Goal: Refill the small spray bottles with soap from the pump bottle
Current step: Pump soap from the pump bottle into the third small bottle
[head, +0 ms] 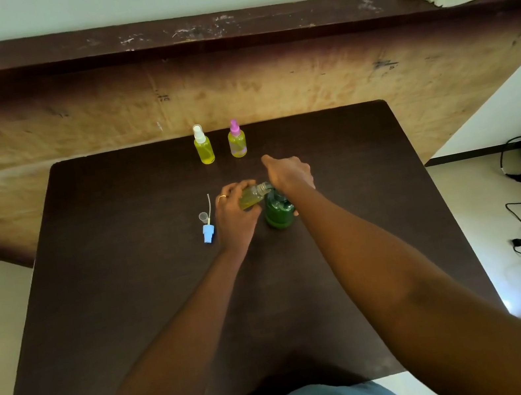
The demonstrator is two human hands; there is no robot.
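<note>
Gripping the light, probably slippery spray bottle (250,198) mid-body, the left hand (235,214) tilted it towards the pump bottle (278,212); the right hand (290,171) covered its top, grip unclear.

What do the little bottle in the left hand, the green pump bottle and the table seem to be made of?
The little bottle: likely clear glossy plastic; yellow liquid shows through. The green pump bottle: translucent tinted plastic, with shiny highlights. The table: dark brown wood or laminate, matte, faint grain; which one is unclear.
</note>
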